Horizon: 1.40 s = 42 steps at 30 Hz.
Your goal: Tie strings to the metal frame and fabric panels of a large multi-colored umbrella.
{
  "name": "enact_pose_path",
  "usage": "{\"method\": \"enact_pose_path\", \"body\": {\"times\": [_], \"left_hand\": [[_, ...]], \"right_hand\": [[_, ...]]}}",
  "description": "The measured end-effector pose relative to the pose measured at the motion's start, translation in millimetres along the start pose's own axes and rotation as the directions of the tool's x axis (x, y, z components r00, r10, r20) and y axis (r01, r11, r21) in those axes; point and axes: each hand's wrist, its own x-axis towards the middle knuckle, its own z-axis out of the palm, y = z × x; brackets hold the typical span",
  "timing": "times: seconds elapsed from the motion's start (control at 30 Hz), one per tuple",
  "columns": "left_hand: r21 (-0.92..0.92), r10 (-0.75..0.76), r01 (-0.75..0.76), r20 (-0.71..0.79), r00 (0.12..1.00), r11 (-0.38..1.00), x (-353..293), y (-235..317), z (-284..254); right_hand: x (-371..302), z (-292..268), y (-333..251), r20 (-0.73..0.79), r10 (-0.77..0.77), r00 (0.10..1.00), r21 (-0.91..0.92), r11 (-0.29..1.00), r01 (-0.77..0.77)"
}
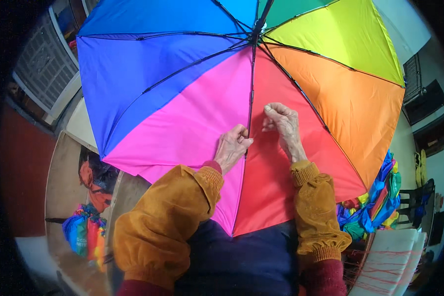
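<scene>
Mustard sleeves (158, 217) reach over the near edge of the open umbrella (207, 108), which spreads across mid-view, underside and ribs showing.
Left hand (230, 148): at the umbrella's black rib (252, 101) along the pink-red seam; thumb and fingers closed on rib or adjoining cloth, cannot tell which.
Right hand (285, 127): over the umbrella's red panel, thumb and fingertips pressed together; cannot tell whether they pinch anything.
Left of umbrella: multicoloured cloth bundle (86, 231).
Right of umbrella: larger multicoloured heap (377, 197); nearby, pale slab (389, 254) bearing red threads (387, 270).
</scene>
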Motion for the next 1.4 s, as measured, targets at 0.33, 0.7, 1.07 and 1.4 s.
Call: {"method": "enact_pose_path", "body": {"times": [0.33, 0.7, 1.07, 1.4], "left_hand": [[0.007, 0.009, -0.009, 0.013, 1.0, 1.0, -2.4, 0.2, -1.7], [-0.363, -0.395, 0.384, 0.045, 0.917, 0.849, 4.4, 0.1, -22.2], [-0.47, -0.479, 0.5, 0.175, 0.86, 0.727, 3.6, 10.6, -22.5], [-0.424, -0.506, 0.549, 0.219, 0.834, 0.72, 0.4, 6.4, -16.1]], "right_hand": [[-2.7, -0.9, -8.2, 0.045, 0.031, 0.999, 0.044, 0.999, -0.033], [-27.3, 0.7, 24.5, 0.575, -0.045, 0.817, -0.661, 0.562, 0.496], [-27.5, 1.9, 35.5, 0.55, -0.04, 0.834, -0.682, 0.555, 0.477], [-34.0, 6.5, 39.9, 0.434, -0.134, 0.891, -0.655, 0.631, 0.415]]}}
